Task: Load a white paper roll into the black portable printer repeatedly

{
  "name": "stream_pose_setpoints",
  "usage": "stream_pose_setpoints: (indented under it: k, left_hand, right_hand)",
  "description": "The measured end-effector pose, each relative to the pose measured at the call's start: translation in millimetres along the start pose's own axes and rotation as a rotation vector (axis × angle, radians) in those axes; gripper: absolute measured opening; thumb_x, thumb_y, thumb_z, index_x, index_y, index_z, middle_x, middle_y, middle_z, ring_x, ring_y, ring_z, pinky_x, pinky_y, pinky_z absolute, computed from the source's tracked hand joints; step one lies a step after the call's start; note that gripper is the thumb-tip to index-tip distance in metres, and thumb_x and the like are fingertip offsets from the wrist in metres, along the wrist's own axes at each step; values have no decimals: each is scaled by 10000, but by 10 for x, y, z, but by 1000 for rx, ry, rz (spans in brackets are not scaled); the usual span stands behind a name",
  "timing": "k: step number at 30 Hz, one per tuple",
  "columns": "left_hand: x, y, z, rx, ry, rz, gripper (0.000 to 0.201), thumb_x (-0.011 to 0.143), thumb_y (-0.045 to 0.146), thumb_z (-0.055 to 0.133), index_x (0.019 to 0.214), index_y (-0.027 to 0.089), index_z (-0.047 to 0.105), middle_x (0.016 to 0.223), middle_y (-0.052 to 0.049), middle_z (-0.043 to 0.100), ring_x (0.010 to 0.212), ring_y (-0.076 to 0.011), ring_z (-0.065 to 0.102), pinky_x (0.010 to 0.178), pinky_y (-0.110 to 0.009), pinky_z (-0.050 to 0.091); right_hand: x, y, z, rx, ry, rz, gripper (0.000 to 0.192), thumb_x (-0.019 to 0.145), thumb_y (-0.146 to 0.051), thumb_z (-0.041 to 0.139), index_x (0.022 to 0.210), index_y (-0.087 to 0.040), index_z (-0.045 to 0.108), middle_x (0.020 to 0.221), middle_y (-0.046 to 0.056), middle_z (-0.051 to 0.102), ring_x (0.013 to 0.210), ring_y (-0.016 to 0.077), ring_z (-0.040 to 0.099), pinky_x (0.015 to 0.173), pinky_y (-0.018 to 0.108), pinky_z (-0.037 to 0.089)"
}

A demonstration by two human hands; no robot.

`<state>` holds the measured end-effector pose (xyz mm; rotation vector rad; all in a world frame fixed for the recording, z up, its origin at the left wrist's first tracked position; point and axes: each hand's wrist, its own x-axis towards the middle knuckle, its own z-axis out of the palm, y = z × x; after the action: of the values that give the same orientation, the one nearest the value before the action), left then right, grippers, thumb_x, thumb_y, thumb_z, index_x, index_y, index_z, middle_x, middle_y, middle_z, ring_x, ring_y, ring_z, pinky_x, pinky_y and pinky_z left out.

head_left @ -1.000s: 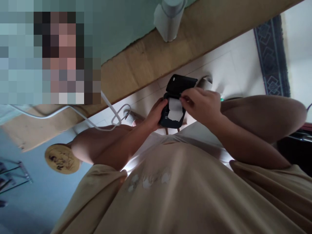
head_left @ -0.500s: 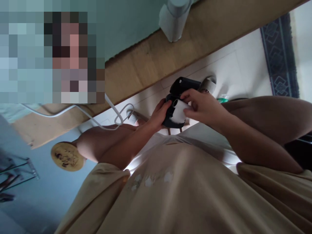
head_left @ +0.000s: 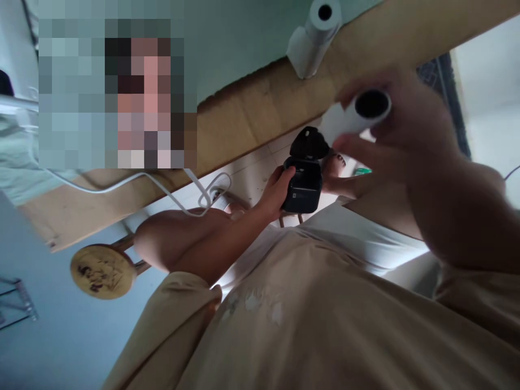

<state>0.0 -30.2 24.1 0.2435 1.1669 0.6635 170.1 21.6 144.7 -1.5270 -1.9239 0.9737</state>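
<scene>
My left hand (head_left: 278, 192) is closed round the side of a small black printer (head_left: 303, 201), its thumb on the near rim. The printer's lid (head_left: 309, 143) stands raised, and its inner bay shows no roll. Higher up and to the right, my right hand (head_left: 410, 122) grips a white paper roll (head_left: 354, 123) with its dark hollow core facing up. A loose end of paper hangs from this roll towards the lid. The right hand is close to the camera and slightly blurred. Some of its fingers are hidden behind the roll.
Another white paper roll (head_left: 317, 49) stands at the edge of the wooden table (head_left: 244, 111). A white cable (head_left: 114, 188) runs over the table's left end and loops down. At the left is a round wooden stool (head_left: 103, 271). A blurred-out face shows at the upper left.
My right hand has lifted the paper roll out of the printer and up to the right, nearer the camera. The printer's bay is now uncovered. The left hand keeps its hold.
</scene>
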Motion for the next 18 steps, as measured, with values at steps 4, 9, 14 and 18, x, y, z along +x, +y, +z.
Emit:
stream_pose_setpoints:
  k: [4, 9, 14, 18]
  left_hand:
    - [-40, -10, -18, -13, -8, -1, 295, 826, 448, 680, 989, 215, 601, 832, 1, 654, 738, -143, 645, 679, -274, 535]
    - [-81, -35, -64, -2, -22, 0, 300, 829, 466, 685, 975, 219, 600, 771, 18, 635, 675, -117, 622, 642, -236, 508]
    - [-139, -1, -72, -3, -41, -27, 287, 843, 452, 677, 1006, 225, 612, 818, 4, 666, 692, -134, 647, 615, -247, 512]
    - [-169, 14, -68, 7, -33, -45, 325, 831, 479, 693, 1019, 227, 612, 821, 9, 672, 668, -123, 640, 635, -255, 534]
  right_hand:
    - [493, -268, -20, -257, 162, -159, 515, 869, -471, 587, 1268, -150, 630, 1132, 6, 618, 1093, 144, 605, 941, 279, 479]
    - [911, -334, 254, -475, 70, -89, 524, 892, -378, 522, 1335, -103, 575, 1186, 24, 634, 1129, 185, 592, 1047, 339, 444]
    - [855, -328, 303, -622, 105, -83, 531, 889, -388, 559, 1359, -140, 553, 1317, 85, 570, 1342, 309, 472, 1137, 499, 331]
    - [876, -282, 266, -609, 89, -100, 562, 868, -384, 577, 1380, -161, 522, 1362, 47, 554, 1369, 289, 455, 1153, 484, 287]
